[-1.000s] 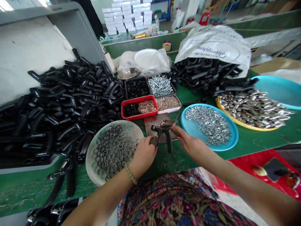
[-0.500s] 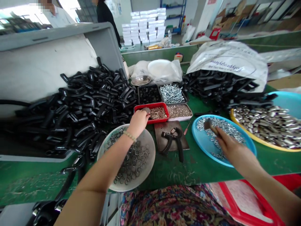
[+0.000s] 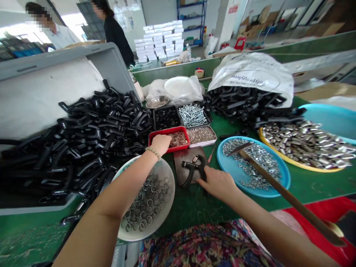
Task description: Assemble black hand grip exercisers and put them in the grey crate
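My left hand (image 3: 161,144) reaches into the red tray (image 3: 187,130) of small copper-coloured pins, its fingers curled together. Whatever is between its fingertips is hidden. My right hand (image 3: 219,181) grips one handle of a black spring clamp (image 3: 191,168), with thumb and fingers on either side of it. The clamp lies on a square metal plate (image 3: 179,163). A hammer (image 3: 271,180) rests across the round blue tray (image 3: 221,168) of small metal nuts, its long wooden handle slanting toward me. Under my left forearm stands a pale bowl (image 3: 170,196) of metal rings.
Black clamp parts (image 3: 91,137) spill from a tipped grey crate (image 3: 111,59) at left. Behind the red tray are bolts (image 3: 191,115) and black caps (image 3: 167,116). At right are a yellow-rimmed tray of metal sleeves (image 3: 308,144) and a white sack (image 3: 256,70). Two people stand beyond.
My right hand has put the hammer down on the blue tray and moved left onto the clamp's handle. My left hand stays at the red tray. The view has shifted slightly.
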Tool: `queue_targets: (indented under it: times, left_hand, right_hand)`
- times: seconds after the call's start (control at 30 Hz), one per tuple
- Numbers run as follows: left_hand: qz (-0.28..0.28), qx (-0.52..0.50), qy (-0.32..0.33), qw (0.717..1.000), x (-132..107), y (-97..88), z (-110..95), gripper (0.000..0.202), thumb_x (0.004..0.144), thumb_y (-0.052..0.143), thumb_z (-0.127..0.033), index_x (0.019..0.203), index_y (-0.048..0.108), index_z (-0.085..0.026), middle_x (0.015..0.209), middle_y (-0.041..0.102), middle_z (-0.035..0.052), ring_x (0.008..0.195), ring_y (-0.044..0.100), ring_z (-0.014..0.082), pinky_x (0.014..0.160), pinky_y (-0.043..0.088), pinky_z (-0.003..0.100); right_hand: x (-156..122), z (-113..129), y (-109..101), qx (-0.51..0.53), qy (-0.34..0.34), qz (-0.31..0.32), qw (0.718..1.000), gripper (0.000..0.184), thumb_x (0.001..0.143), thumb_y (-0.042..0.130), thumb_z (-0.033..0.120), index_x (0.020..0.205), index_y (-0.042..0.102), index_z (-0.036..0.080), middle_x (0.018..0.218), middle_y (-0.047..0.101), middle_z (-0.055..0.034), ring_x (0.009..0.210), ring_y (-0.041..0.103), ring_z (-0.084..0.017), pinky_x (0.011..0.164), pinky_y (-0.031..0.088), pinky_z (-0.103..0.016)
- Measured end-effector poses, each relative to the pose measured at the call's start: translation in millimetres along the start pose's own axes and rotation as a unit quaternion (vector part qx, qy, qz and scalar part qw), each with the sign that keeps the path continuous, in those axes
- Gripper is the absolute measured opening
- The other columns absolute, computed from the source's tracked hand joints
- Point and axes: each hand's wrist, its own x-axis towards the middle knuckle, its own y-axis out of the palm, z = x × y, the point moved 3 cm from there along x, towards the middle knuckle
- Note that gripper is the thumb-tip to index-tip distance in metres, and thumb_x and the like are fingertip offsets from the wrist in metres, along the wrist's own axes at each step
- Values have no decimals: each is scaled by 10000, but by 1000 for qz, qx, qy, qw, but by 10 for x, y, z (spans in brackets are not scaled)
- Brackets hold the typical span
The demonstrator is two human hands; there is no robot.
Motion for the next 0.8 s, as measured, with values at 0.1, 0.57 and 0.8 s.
queue_targets:
  times: [0.1, 0.57, 0.8]
  left_hand:
    - [-42, -20, -20, 999, -79, -5, 122, 236, 905, 428, -204, 938, 656, -150, 1085, 622, 138, 933, 642, 212, 879, 470, 324]
    - [40, -919, -102, 378, -1029, 345, -772, 245, 648, 798, -241, 853, 681, -175, 682, 598, -29, 559, 556, 37, 541, 496, 131]
    - [77, -952, -75, 288, -1100, 371, -893, 232, 666, 794, -182, 843, 646, -158, 702, 574, -24, 581, 542, 40, 538, 467, 127]
  right_hand:
    - [90, 6, 92, 153, 44, -11, 987, 155, 823, 514, 329, 791, 457, 189, 712, 647, -74, 596, 629, -195, 516, 426, -273]
    - [-165, 21, 231, 876, 43, 143, 458, 418, 869, 511, 513, 637, 377, 192, 409, 344, 102, 256, 191, -11, 277, 166, -143]
    - [-218, -3, 305, 901, 30, 189, 390, 499, 857, 528, 522, 533, 357, 184, 360, 310, 93, 239, 195, -11, 246, 170, -136]
